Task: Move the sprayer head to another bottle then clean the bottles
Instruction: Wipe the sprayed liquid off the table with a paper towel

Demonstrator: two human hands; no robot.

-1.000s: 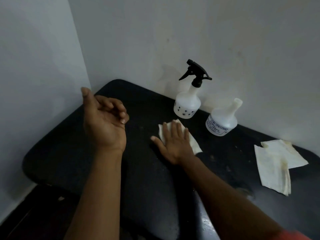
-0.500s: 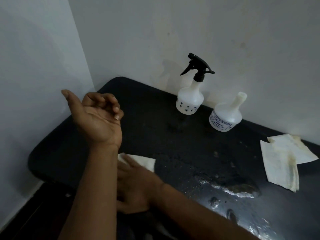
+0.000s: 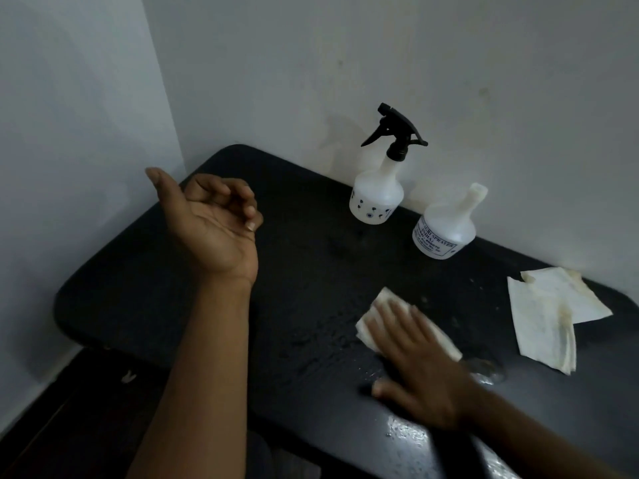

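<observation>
Black, wet-speckled tabletop (image 3: 294,243) tucked into a white wall corner (image 3: 163,81). Right hand (image 3: 425,371) flat, fingers straight, pressing a folded white cloth (image 3: 371,321) at lower centre; left hand (image 3: 214,226) lifted mid-left, loosely curled, holding nothing. Black plastic sprayer head (image 3: 397,133) tops the rounded white bottle (image 3: 376,198) upper centre, just beside the open-necked labelled white bottle (image 3: 444,229). Stained white tissues (image 3: 546,319) lie right.

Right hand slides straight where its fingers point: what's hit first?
Right hand on the cloth points up-left over bare table. Likely nothing before the wall; it passes close left of the sprayer bottle, depth unclear.
</observation>
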